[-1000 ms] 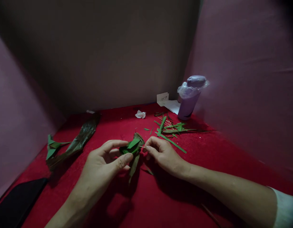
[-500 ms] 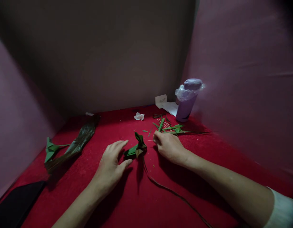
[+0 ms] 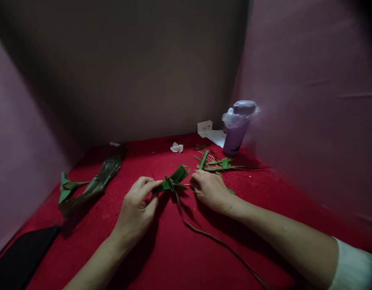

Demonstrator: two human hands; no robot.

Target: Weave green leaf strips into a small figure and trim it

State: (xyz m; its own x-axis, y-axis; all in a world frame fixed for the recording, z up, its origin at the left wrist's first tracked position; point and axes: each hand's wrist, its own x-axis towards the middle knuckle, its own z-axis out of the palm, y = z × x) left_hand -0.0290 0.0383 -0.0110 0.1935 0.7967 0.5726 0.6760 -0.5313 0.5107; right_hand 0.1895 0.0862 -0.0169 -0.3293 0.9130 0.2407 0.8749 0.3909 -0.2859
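My left hand (image 3: 140, 201) pinches the end of a folded green leaf piece (image 3: 178, 174) between thumb and fingers. Brown strands cross the middle of this piece, and a long brown strand (image 3: 216, 240) trails from it toward the lower right. Just to its right, my right hand (image 3: 211, 190) is closed with the fingertips together. A thin pale toothpick (image 3: 187, 185) sticks out of those fingers toward the leaf piece. Whether its tip touches the leaf I cannot tell.
Leaf scraps (image 3: 224, 164) and several toothpicks (image 3: 207, 155) lie behind my right hand. A purple tumbler (image 3: 236, 137) stands by white paper (image 3: 216, 137). Crumpled tissue (image 3: 176, 148) lies at the back. On the left are another folded leaf piece (image 3: 67, 187), a dark leaf bundle (image 3: 106, 173) and a black flat object (image 3: 25, 255).
My left hand has closed on the folded leaf piece, which has turned and tilted. My right hand has picked up the toothpick and come slightly nearer.
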